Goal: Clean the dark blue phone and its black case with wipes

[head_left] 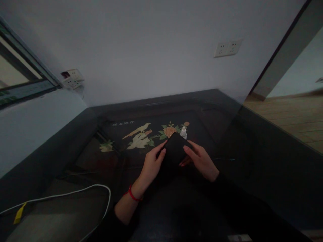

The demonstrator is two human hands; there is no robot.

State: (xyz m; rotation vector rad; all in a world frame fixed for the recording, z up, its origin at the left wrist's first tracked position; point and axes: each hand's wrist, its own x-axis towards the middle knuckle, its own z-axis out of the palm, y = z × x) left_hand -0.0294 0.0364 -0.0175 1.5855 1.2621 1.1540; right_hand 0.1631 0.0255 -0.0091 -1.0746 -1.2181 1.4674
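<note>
Between my two hands is a flat black rectangular object (174,148), turned with one corner pointing away; its exact kind is too dark to make out. My left hand (154,160) grips its left side, thumb along the edge. On the opposite side my right hand (202,160) is closed on it, thumb on top and fingers underneath. Just behind its far right edge stands a small clear bottle with a white cap (183,131), its lower part partly hidden.
The dark glossy table (227,134) bears a painted bird and flowers (138,139). A white cable (68,193) with a yellow tag (19,213) curves across the lower left. Behind the table rises a white wall (151,50) with power sockets (227,48).
</note>
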